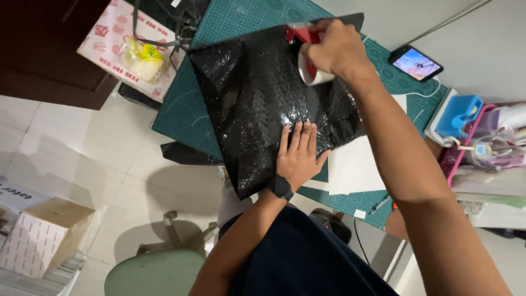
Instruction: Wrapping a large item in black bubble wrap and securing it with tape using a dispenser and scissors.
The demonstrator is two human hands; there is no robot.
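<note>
1. The black bubble-wrap parcel [263, 104] lies on a green cutting mat [181, 109] on the desk [471, 33]; its near corner juts past the mat's edge, over the tiled floor [82, 153].
2. Open desk surface lies beyond the mat, at the top right; a phone [415, 62] with a lit screen rests there.
3. The left hand [298, 156] lies flat on the parcel's near part, fingers [298, 137] stretched out and pressed together, gripping nothing.
4. The right hand [331, 49] is clenched around a red tape dispenser [307, 52] with a white roll, held against the parcel's far edge.
5. White sheets [356, 167] lie on the mat just right of the parcel.
6. A pink-and-white printed package [109, 41] with a yellow wrapped item [143, 59] on it sits left of the mat.
7. A cardboard box [41, 235] with red-dotted white sides stands on the floor at lower left.
</note>
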